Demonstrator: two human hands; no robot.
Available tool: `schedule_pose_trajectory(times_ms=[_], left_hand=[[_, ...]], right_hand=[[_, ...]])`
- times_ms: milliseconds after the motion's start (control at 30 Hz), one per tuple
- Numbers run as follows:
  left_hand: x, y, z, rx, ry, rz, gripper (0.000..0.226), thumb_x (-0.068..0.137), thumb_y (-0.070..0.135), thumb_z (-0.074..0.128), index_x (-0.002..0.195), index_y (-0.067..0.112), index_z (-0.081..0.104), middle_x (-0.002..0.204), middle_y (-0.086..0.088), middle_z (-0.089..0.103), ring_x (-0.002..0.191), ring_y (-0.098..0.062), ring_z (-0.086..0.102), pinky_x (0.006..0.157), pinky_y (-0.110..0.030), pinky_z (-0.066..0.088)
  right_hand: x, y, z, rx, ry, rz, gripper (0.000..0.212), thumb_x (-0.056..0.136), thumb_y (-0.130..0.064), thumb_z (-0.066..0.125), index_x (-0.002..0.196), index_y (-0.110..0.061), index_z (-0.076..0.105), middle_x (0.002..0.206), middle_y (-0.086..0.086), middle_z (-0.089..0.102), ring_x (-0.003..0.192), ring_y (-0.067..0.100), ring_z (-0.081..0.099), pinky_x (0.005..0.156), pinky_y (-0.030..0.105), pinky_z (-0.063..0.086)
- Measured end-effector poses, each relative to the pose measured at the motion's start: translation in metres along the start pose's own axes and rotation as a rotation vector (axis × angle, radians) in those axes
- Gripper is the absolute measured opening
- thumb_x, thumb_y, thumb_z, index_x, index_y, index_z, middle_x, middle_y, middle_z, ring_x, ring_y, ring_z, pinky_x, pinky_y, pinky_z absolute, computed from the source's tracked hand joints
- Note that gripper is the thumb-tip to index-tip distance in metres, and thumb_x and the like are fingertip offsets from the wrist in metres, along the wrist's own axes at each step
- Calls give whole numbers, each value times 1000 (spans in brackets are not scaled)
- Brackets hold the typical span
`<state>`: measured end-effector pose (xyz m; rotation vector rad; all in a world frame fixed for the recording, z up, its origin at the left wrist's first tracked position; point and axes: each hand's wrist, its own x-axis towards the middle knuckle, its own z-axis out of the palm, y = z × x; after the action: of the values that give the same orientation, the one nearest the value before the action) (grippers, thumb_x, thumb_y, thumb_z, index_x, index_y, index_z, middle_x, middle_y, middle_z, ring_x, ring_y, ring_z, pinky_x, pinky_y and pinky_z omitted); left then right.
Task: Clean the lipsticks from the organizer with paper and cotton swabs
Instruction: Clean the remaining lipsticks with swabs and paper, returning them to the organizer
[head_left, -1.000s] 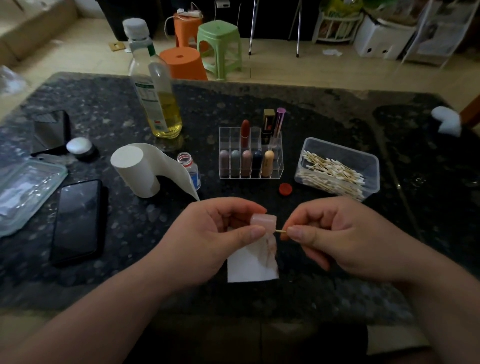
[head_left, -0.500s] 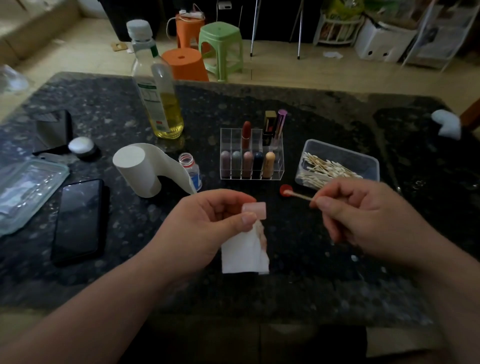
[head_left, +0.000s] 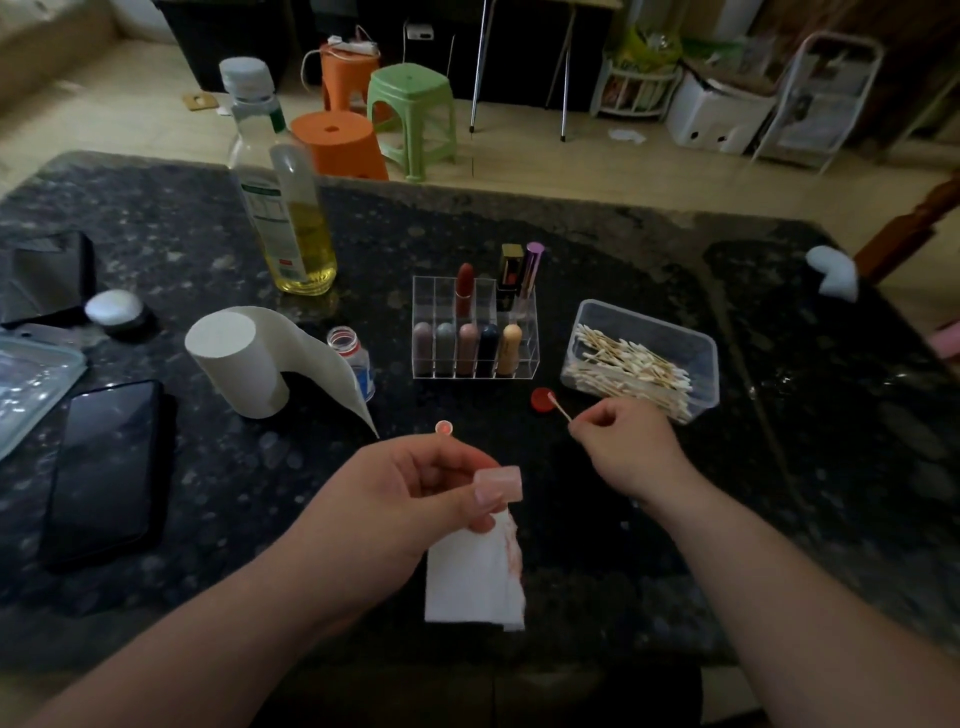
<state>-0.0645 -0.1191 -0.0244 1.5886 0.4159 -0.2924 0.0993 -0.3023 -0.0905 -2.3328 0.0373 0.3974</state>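
Observation:
My left hand grips a pale pink lipstick piece together with a white paper sheet that hangs below it, smeared pink along one edge. My right hand pinches a cotton swab whose tip points up-left, over a small red cap. Behind them stands the clear organizer with several lipsticks in it. A clear tub of cotton swabs sits right of the organizer.
A paper roll and a small open bottle stand left of the organizer, an oil bottle behind them. Two phones, a clear lid and a round white item lie at left. A small round pink thing is above my left hand.
My right hand has drawn the swab away from the pink piece, up and to the right toward the swab tub. My left hand stayed nearly still with the piece and paper.

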Motion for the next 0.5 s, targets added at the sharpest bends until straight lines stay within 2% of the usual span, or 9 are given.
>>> schedule_pose_trajectory(times_ms=[133,333,500], left_hand=[[-2,-1,-3,6,-8,-27,17,79,32,77,95,29,78,91,4,78,88,-8,74,88,-30,52],[-6,-2,-11,30,-25,-29,12,83,33,78,95,32,78,94,7,78,88,-7,74,85,-26,53],[-6,-1,-15,7,-13,-18,18,81,31,78,99,30,76,93,8,78,88,-5,74,71,-17,55]], right_hand=[[7,2,12,-79,20,12,12,91,-23,70,80,-27,71,83,-3,69,78,13,65,70,32,53],[13,-2,15,-103,38,50,9,91,-23,70,83,-25,71,86,-3,69,82,13,64,75,34,54],[14,-1,15,-87,31,60,4,89,-23,73,85,-24,72,87,-3,69,85,14,66,85,41,58]])
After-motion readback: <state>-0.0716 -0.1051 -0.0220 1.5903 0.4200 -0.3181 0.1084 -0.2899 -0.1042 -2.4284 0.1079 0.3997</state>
